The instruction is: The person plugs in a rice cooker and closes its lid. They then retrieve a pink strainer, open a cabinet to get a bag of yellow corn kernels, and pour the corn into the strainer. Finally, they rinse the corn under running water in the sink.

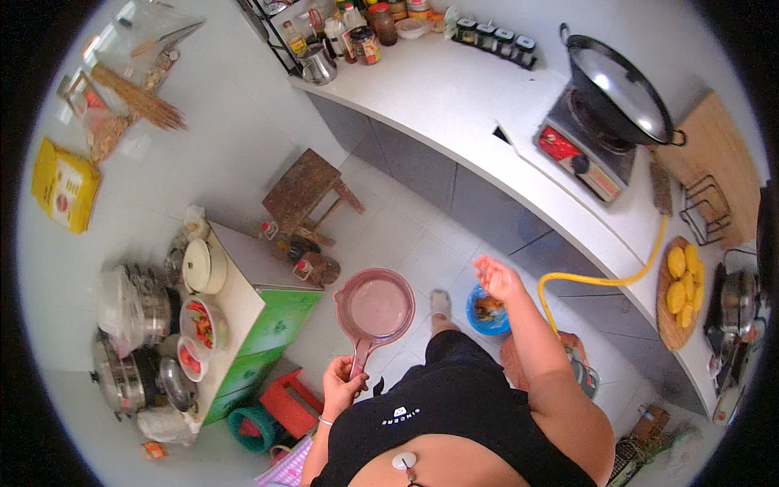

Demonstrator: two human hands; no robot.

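Observation:
My left hand [345,383] grips the handle of a pink plastic ladle [376,304], held over the floor with its bowl facing up. Whether the bowl has liquid in it I cannot tell. My right hand [498,279] is raised on the other side, fingers loosely curled and holding nothing visible. Below it stands a blue-lined bin [489,313] with scraps inside. On the counter, a black wok [624,88] with a lid rests on a gas stove [584,146]. Peeled yellow potatoes or similar pieces [684,283] lie on a round wooden board [666,325].
The white counter [438,109] curves along the upper right, with jars and bottles at its back. A yellow hose [596,280] hangs off its edge. At left, a green-fronted cabinet [274,335] bears bowls and pots. A wooden stool [302,185] and oil bottles [316,269] stand beyond it.

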